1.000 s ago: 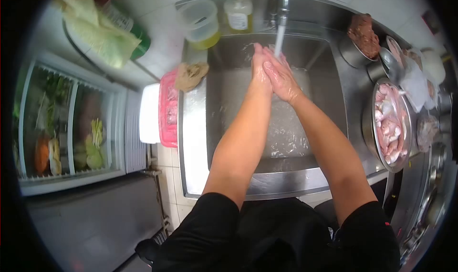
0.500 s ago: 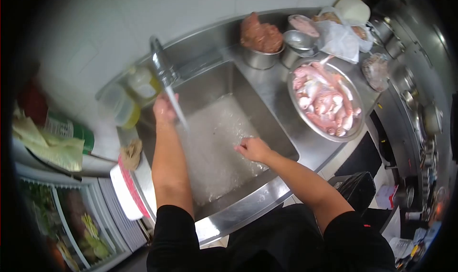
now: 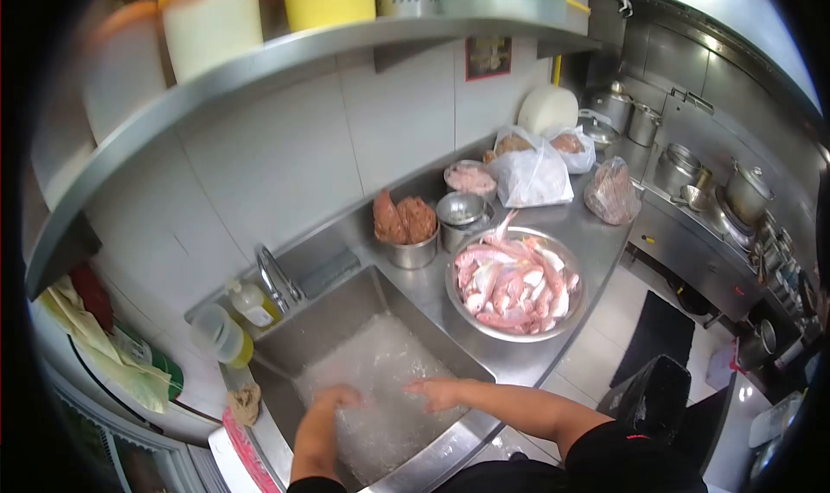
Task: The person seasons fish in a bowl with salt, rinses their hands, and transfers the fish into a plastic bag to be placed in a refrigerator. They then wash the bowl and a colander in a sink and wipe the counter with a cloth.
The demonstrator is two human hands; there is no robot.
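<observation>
My left hand (image 3: 339, 396) is low over the cloudy water in the steel sink (image 3: 393, 298), its fingers stretched toward the right and slightly blurred. Facing it from the other side, my right hand (image 3: 434, 394) has its fingers spread just above or at the water. Neither hand holds anything that I can see. Behind them stands the curved metal faucet (image 3: 278, 277), with no stream visible from its spout. What lies under the murky, bubbly water cannot be made out.
Right of the sink is a metal bowl of pinkish fish (image 3: 517, 286). Behind it are a pot heaped with reddish-brown meat (image 3: 406, 225), metal bowls and white plastic bags (image 3: 532, 173). Soap bottles (image 3: 251, 303) stand left of the faucet. A shelf (image 3: 285, 39) with tubs hangs overhead.
The view has tilted up, bringing the shelf and stove area in. My left hand has come away from the faucet to the water, and the running stream is gone. My right hand's fingers have opened.
</observation>
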